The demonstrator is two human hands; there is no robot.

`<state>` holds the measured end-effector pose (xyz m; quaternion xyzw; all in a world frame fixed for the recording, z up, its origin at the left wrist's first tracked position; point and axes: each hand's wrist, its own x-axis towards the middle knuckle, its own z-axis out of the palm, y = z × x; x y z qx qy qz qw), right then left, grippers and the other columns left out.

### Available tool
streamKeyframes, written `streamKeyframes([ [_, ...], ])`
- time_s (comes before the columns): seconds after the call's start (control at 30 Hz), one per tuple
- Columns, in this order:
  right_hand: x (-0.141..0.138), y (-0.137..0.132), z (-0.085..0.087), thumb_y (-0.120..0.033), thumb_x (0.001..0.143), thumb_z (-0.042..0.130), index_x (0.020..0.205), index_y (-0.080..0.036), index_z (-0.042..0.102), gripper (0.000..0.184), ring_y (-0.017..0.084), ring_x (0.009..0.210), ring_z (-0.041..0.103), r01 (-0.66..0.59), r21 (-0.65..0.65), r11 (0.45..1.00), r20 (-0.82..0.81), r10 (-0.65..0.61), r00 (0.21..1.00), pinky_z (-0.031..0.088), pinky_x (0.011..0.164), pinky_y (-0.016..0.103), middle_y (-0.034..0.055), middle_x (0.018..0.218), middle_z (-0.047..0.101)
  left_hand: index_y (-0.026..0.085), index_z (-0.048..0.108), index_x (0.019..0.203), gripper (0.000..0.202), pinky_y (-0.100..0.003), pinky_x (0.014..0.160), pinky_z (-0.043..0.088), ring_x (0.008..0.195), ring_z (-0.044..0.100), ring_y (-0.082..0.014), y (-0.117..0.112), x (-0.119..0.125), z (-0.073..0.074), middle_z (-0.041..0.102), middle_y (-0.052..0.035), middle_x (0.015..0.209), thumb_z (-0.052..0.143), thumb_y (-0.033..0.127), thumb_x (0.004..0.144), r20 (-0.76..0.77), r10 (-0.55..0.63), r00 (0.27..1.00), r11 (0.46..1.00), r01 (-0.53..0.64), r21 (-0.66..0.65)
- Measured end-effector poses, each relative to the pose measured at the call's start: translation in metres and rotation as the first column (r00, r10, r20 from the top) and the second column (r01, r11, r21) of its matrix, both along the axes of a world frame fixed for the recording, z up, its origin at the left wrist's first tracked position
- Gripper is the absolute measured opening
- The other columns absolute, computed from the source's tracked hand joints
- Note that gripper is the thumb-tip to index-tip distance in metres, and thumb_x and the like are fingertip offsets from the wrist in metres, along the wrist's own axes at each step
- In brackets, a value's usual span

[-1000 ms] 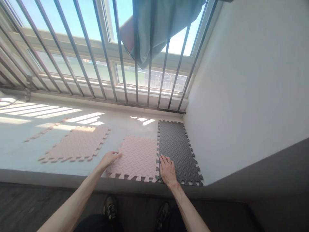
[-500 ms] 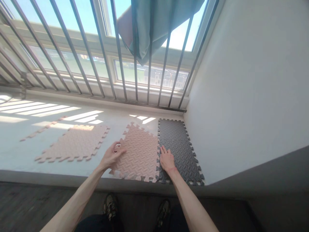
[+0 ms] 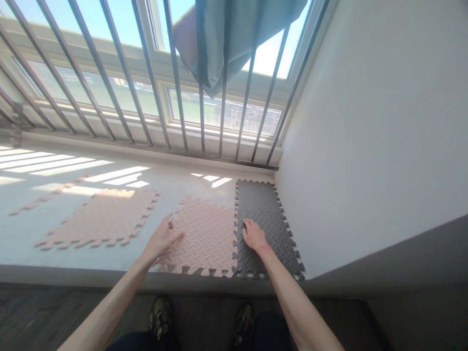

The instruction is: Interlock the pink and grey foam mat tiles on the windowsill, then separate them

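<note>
A pink foam mat tile (image 3: 206, 234) with jigsaw edges lies against a dark grey foam mat tile (image 3: 261, 204), their toothed sides meeting. My left hand (image 3: 163, 239) is at the pink tile's left edge, thumb over the top and fingers curled at the side; the fingertips are partly hidden. On the grey tile, near the seam, rests my right hand (image 3: 255, 235) with fingers stretched out and nothing held.
Another pink foam tile (image 3: 104, 217) lies further left on the white ledge (image 3: 22, 243), beside a thin pink edge strip (image 3: 49, 196). Metal bars (image 3: 175, 78) stand before the window. A white wall (image 3: 358, 136) bounds the right side.
The near pink tile's left part, raised and bent before, now lies flatter. My left hand has lowered slightly and opened a little at the edge. My right fingers have shifted slightly off the seam.
</note>
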<state>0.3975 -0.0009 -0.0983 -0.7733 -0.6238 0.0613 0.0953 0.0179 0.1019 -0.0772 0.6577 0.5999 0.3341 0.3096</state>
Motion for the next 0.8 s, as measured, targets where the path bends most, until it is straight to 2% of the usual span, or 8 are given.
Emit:
streamKeyframes([
  [0.1,0.049,0.005,0.005,-0.029,0.104,0.043,0.157,-0.015,0.055,0.057,0.028,0.138,0.057,0.11,0.037,0.993,0.02,-0.11,0.994,0.049,0.111,0.038,0.0132,0.155,0.063,0.017,0.062,0.141,0.071,-0.058,0.117,0.046,0.136,0.06,-0.0436,0.007,0.018,-0.021,0.069,-0.0215,0.139,0.079,0.036,0.074,-0.25,-0.049,0.967,0.974,0.102,0.204],
  [0.17,0.084,0.006,0.005,-0.029,0.103,0.044,0.156,-0.009,0.056,0.058,0.032,0.143,0.053,0.195,0.053,0.979,0.036,-0.197,0.98,0.044,0.118,0.042,0.018,0.156,0.061,0.018,0.061,0.145,0.066,-0.058,0.122,0.041,0.142,0.056,-0.0422,0.008,0.043,-0.034,0.064,-0.0217,0.148,0.073,0.034,0.082,-0.308,-0.14,0.941,0.942,0.223,0.252],
  [0.37,0.148,0.013,-0.014,-0.039,0.104,0.049,0.161,-0.003,0.049,0.067,0.038,0.156,0.043,0.373,0.07,0.925,0.041,-0.376,0.926,0.035,0.126,0.049,0.0283,0.168,0.044,0.023,0.055,0.156,0.062,-0.058,0.128,0.032,0.152,0.048,-0.0373,0.004,0.141,-0.056,0.053,-0.0186,0.164,0.064,0.04,0.097,-0.317,-0.419,0.851,0.84,0.496,0.222],
  [0.47,0.149,0.011,-0.025,-0.045,0.104,0.05,0.162,-0.001,0.045,0.073,0.039,0.157,0.042,0.406,0.104,0.908,0.036,-0.411,0.911,0.033,0.127,0.051,0.0306,0.17,0.04,0.02,0.052,0.159,0.069,-0.062,0.13,0.025,0.16,0.036,-0.0414,0.009,0.166,-0.062,0.045,-0.0238,0.169,0.066,0.043,0.096,-0.359,-0.38,0.853,0.877,0.455,0.155],
  [0.53,0.137,0.005,-0.027,-0.042,0.105,0.047,0.163,-0.002,0.043,0.071,0.038,0.162,0.034,0.345,0.194,0.918,0.061,-0.363,0.93,0.027,0.131,0.054,0.028,0.175,0.033,0.016,0.049,0.162,0.074,-0.064,0.129,0.024,0.162,0.03,-0.0449,0.012,0.164,-0.064,0.038,-0.0274,0.172,0.067,0.045,0.096,-0.405,-0.261,0.876,0.933,0.337,0.129],
  [0.63,0.098,-0.005,-0.023,-0.032,0.107,0.041,0.165,-0.01,0.042,0.062,0.03,0.165,0.028,0.026,0.28,0.96,0.116,-0.061,0.991,0.018,0.135,0.055,0.0179,0.179,0.031,0.012,0.046,0.163,0.078,-0.061,0.127,0.027,0.16,0.032,-0.0462,0.016,0.134,-0.062,0.034,-0.0294,0.172,0.064,0.046,0.096,-0.476,-0.064,0.877,0.981,0.143,0.133],
  [0.7,0.064,-0.01,-0.018,-0.027,0.109,0.038,0.163,-0.015,0.046,0.056,0.025,0.164,0.031,-0.185,0.261,0.948,0.105,0.163,0.981,0.02,0.136,0.051,0.0123,0.175,0.04,0.01,0.046,0.163,0.079,-0.061,0.124,0.033,0.155,0.039,-0.0468,0.018,0.104,-0.059,0.039,-0.0298,0.168,0.063,0.049,0.095,-0.503,0.037,0.863,0.992,0.029,0.123],
  [0.8,0.016,-0.011,-0.008,-0.024,0.109,0.039,0.155,-0.015,0.056,0.05,0.022,0.155,0.044,-0.277,0.204,0.939,0.06,0.271,0.961,0.032,0.131,0.043,0.0107,0.167,0.054,0.009,0.05,0.159,0.084,-0.06,0.117,0.041,0.146,0.049,-0.048,0.024,0.06,-0.049,0.054,-0.0303,0.155,0.065,0.054,0.09,-0.492,0.116,0.863,0.993,-0.116,0.032],
])
